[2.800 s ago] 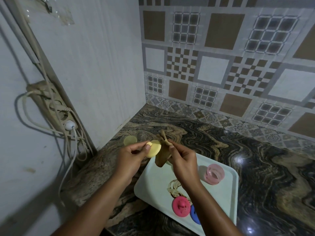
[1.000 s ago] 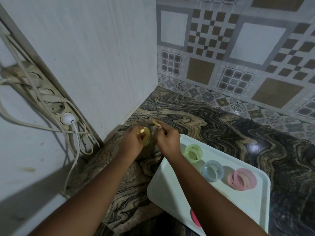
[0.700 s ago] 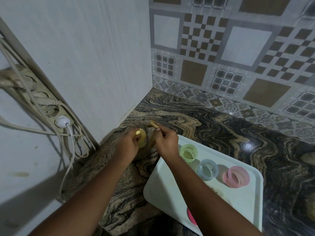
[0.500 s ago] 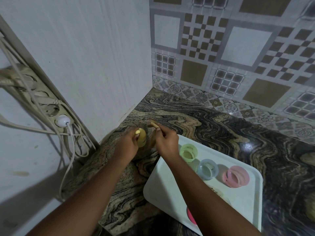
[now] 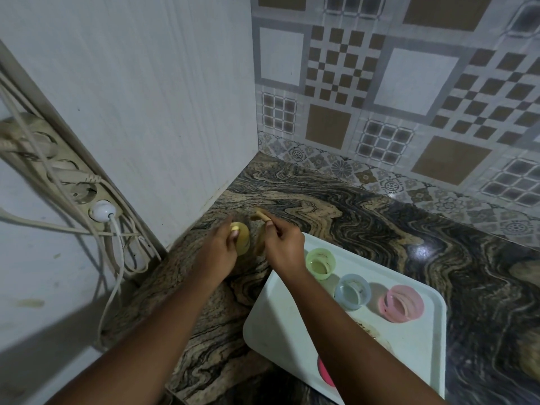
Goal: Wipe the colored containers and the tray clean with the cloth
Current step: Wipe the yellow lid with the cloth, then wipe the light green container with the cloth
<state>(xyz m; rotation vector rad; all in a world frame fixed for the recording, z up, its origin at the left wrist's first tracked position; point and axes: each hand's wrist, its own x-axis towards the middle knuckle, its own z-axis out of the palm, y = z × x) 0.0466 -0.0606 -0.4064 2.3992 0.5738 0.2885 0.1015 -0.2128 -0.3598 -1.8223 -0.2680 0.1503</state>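
Note:
My left hand (image 5: 217, 252) holds a small yellow container piece (image 5: 242, 241) over the marble counter, left of the tray. My right hand (image 5: 282, 247) pinches a tan cloth (image 5: 261, 226) right beside it. The white tray (image 5: 280, 323) lies to the right with brown smears near its middle. On it stand a green container (image 5: 320, 263), a blue container (image 5: 352, 290) and a pink container (image 5: 401, 302). A red lid (image 5: 324, 372) shows beside my right forearm, partly hidden.
The counter (image 5: 336, 206) sits in a corner between a white side wall and a patterned tile wall. A power strip (image 5: 67, 182) with plugs and loose cables hangs on the left wall.
Since 2.8 s ago both hands moved off the tray to the counter at its left, and the view shifted. Over the last second the hands stayed almost still.

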